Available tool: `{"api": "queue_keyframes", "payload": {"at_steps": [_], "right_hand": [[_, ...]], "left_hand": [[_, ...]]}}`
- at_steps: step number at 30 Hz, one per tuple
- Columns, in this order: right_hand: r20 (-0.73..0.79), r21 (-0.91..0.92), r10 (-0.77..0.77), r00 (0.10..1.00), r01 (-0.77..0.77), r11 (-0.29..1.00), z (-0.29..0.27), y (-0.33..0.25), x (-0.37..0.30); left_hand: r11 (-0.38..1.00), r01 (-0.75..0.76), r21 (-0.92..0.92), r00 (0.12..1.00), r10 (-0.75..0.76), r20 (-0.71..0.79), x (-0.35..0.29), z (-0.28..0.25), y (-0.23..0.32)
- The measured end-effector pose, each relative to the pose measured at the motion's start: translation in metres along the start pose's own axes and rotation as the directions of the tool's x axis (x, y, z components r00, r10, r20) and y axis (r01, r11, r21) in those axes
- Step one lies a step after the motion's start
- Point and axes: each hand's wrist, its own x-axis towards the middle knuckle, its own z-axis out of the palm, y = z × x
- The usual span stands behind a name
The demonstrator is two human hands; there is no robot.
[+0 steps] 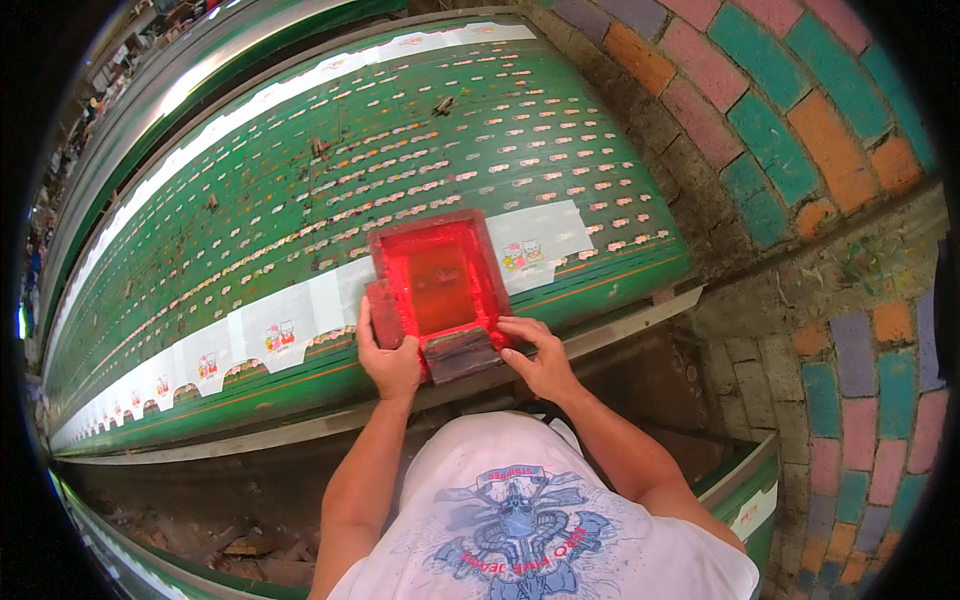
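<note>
White shirt (535, 515); beyond, red framed screen (440, 288), long axis away and slightly left.

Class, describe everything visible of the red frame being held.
The red frame is rectangular, with wooden-looking edges and glossy red inner walls around an orange-brown panel. A reddish block juts from its left, a dark piece from its near end. Slightly turned, it overlaps a white strip on the green table; contact is unclear. The left hand grips the block, the right hand the near right corner.
</note>
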Motion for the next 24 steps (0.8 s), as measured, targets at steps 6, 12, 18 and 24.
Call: {"api": "queue_keyframes", "payload": {"at_steps": [6,12,18,24], "right_hand": [[-0.031,-0.051,-0.016,0.999,0.014,0.999,-0.098,0.037,0.000],[0.040,-0.037,-0.041,0.998,0.043,0.998,-0.153,0.055,0.002],[0.082,-0.030,-0.066,0.994,0.068,0.997,-0.173,0.061,0.006],[0.135,-0.187,-0.270,0.953,0.292,0.938,-0.170,0.050,0.016]], "left_hand": [[0.983,0.133,-0.127,0.991,-0.133,0.013,-0.032,0.105,-0.003],[0.963,0.205,-0.175,0.979,-0.205,0.023,-0.050,0.147,-0.003],[0.957,0.220,-0.190,0.975,-0.216,0.042,-0.052,0.153,-0.007],[0.928,0.275,-0.250,0.961,-0.267,0.067,-0.052,0.157,0.001]]}}
